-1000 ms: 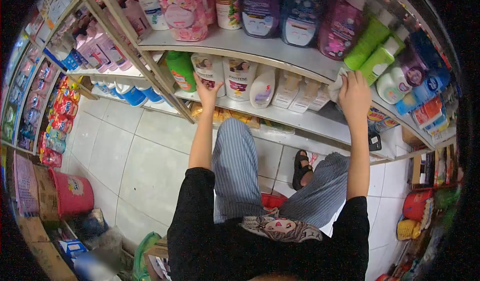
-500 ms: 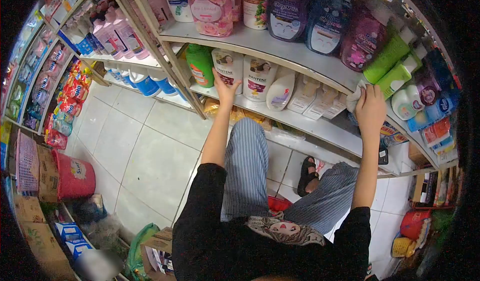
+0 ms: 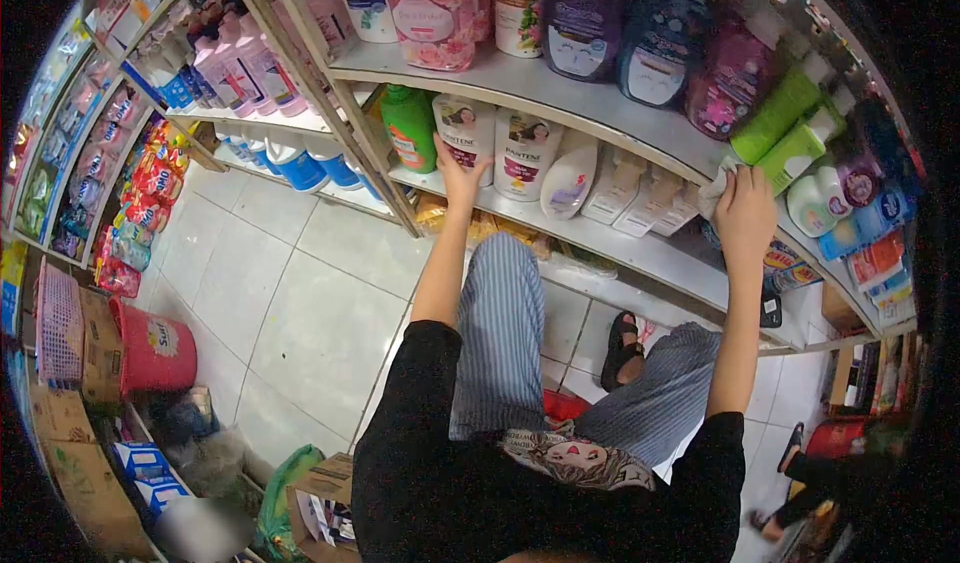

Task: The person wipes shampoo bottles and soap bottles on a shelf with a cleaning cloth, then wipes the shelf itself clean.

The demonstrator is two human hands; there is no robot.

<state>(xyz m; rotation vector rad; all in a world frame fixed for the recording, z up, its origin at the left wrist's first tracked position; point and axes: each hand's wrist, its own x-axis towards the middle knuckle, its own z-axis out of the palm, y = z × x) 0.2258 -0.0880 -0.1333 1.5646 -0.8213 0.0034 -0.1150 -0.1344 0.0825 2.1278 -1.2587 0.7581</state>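
The left hand (image 3: 462, 178) reaches to the left part of the middle shelf (image 3: 640, 251). Its fingers are stretched upward and slightly apart, lying against the front of a white Pantene bottle (image 3: 466, 131) that stands upright on that shelf; they are not closed round it. On the same shelf a green bottle (image 3: 410, 128) stands just left of the Pantene bottle, and a second Pantene bottle (image 3: 523, 153) stands just right of it, followed by a white pump bottle (image 3: 568, 175). The right hand (image 3: 745, 213) is at the right end of the middle shelf, fingers curled together and clamped on a white cloth (image 3: 712, 191). The cloth sits above the shelf board, against the underside of the upper shelf's edge (image 3: 560, 91).
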